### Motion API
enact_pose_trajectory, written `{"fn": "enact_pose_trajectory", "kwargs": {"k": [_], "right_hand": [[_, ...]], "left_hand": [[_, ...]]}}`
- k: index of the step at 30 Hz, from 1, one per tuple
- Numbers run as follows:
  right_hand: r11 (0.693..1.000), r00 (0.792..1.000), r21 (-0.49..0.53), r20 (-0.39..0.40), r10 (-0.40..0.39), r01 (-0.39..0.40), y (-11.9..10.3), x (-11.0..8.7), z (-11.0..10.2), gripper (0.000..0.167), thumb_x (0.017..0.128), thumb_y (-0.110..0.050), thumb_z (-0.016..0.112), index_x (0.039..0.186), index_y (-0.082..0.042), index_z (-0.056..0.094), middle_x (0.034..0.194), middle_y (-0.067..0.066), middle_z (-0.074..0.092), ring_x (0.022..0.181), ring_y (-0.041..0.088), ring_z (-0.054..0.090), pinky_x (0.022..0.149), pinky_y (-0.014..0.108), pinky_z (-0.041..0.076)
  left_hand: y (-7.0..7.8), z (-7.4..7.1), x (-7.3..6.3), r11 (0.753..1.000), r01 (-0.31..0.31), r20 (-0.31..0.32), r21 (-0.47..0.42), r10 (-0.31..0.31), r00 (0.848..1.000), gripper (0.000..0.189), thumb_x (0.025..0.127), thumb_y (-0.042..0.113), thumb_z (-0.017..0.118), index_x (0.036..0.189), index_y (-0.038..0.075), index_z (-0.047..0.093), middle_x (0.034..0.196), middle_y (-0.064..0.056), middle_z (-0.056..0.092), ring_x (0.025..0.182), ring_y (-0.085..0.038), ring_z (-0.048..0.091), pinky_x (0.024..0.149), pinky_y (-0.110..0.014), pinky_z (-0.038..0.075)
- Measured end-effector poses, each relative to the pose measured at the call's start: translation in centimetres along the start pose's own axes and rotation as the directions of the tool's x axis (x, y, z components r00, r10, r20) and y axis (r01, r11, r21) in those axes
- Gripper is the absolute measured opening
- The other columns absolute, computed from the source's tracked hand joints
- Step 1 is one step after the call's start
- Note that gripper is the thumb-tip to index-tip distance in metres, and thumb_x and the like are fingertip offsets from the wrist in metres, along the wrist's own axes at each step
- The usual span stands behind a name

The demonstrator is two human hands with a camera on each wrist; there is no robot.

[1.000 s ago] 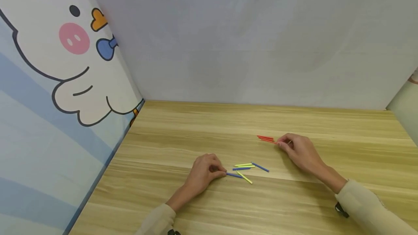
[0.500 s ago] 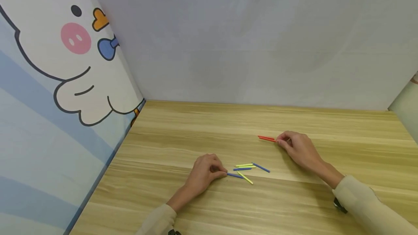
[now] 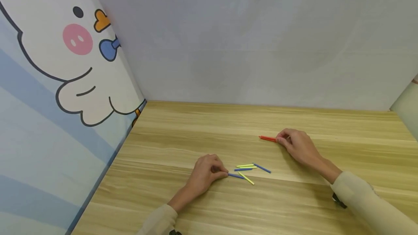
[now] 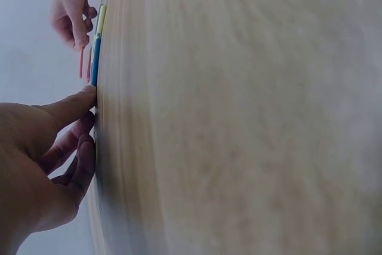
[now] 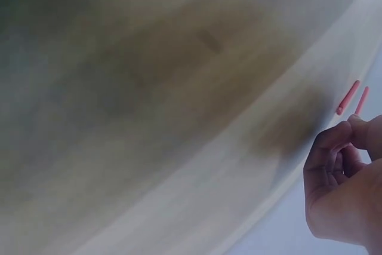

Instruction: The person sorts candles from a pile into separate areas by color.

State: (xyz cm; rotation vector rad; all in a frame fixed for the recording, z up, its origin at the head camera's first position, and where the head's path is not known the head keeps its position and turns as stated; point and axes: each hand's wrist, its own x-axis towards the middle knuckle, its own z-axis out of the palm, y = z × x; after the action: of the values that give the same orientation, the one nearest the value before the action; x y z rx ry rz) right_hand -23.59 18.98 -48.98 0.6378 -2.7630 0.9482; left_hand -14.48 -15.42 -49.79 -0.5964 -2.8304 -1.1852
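Observation:
In the head view, my left hand (image 3: 205, 172) pinches the near end of a blue stick (image 3: 236, 175) lying on the table. A yellow stick (image 3: 247, 178) slants against that stick's far end. Just behind lie two more yellow sticks (image 3: 245, 165), a blue stick (image 3: 243, 169) and a slanted blue stick (image 3: 262, 168). Farther back, my right hand (image 3: 298, 148) pinches a thin red stick (image 5: 362, 100) by one end. The right wrist view shows it raised slightly off the table, beside other red sticks (image 5: 348, 98). From the head they overlap, so the held one is hard to separate.
The wood-grain table (image 3: 183, 129) ends at a grey back wall (image 3: 254, 46). A cartoon-printed panel (image 3: 98, 75) borders the left side. Both sleeves carry a dark wrist device, partly visible.
My right hand has lifted its red stick and shifted slightly back and left, bringing it over the other red sticks. The left hand keeps its pinch on the blue stick, almost still.

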Motion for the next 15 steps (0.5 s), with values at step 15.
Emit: {"fn": "enact_pose_trajectory", "kwargs": {"k": [15], "right_hand": [[1.000, 0.999, 0.013, 0.035, 0.003, -0.003, 0.9, 1.1, 0.3, 0.008, 0.103, -0.010, 0.069, 0.099, -0.007, 0.076, 0.087, 0.001, 0.073, 0.070, 0.010, 0.056, 0.067, 0.029, 0.046]], "left_hand": [[0.0, 0.1, 0.1, 1.000, 0.011, -0.001, 0.011, -0.011, 1.000, 0.004, 0.085, 0.017, 0.088, 0.084, 0.016, 0.084, 0.087, 0.008, 0.070, 0.078, -0.011, 0.057, 0.074, -0.024, 0.044]]}}
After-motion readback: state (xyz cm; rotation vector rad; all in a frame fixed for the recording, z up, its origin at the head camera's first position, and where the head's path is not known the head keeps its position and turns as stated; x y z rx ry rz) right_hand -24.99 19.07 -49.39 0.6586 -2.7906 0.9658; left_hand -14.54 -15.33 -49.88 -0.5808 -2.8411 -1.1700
